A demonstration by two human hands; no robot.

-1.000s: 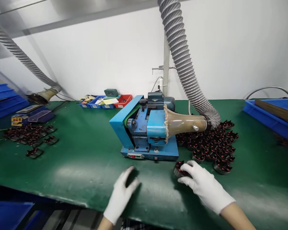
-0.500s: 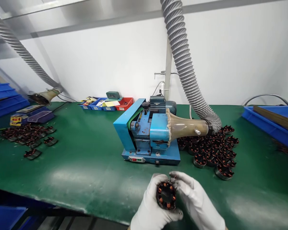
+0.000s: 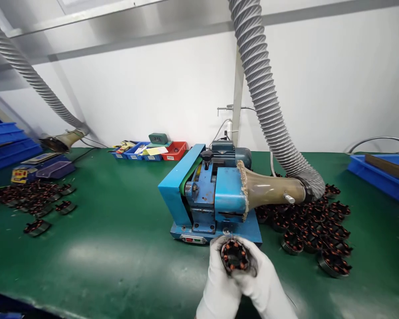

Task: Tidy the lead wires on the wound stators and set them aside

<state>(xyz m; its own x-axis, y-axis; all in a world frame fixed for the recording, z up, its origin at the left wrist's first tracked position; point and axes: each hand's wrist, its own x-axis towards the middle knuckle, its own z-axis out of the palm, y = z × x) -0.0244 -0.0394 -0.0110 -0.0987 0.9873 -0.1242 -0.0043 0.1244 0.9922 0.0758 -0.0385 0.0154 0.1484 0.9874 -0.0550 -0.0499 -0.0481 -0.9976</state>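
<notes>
Both my hands wear white gloves and grip one round motor stator [image 3: 234, 256] with copper windings, held up just in front of the blue bench machine [image 3: 211, 195]. My left hand [image 3: 219, 283] wraps its left side. My right hand [image 3: 264, 288] closes on its right side. A pile of like stators [image 3: 314, 223] lies on the green mat to the right of the machine. Another pile of stators [image 3: 33, 197] lies at the far left.
A grey ribbed hose [image 3: 269, 102] drops into a tan funnel [image 3: 269, 190] on the machine's right. A second hose [image 3: 29, 75] ends at the left. Small blue and red bins [image 3: 149, 151] stand at the back. Blue trays [image 3: 382, 173] sit at the right and far left edges.
My right hand picked a stator off the mat by the pile. My left hand came in from the left, and both now hold it raised closer to the machine.
</notes>
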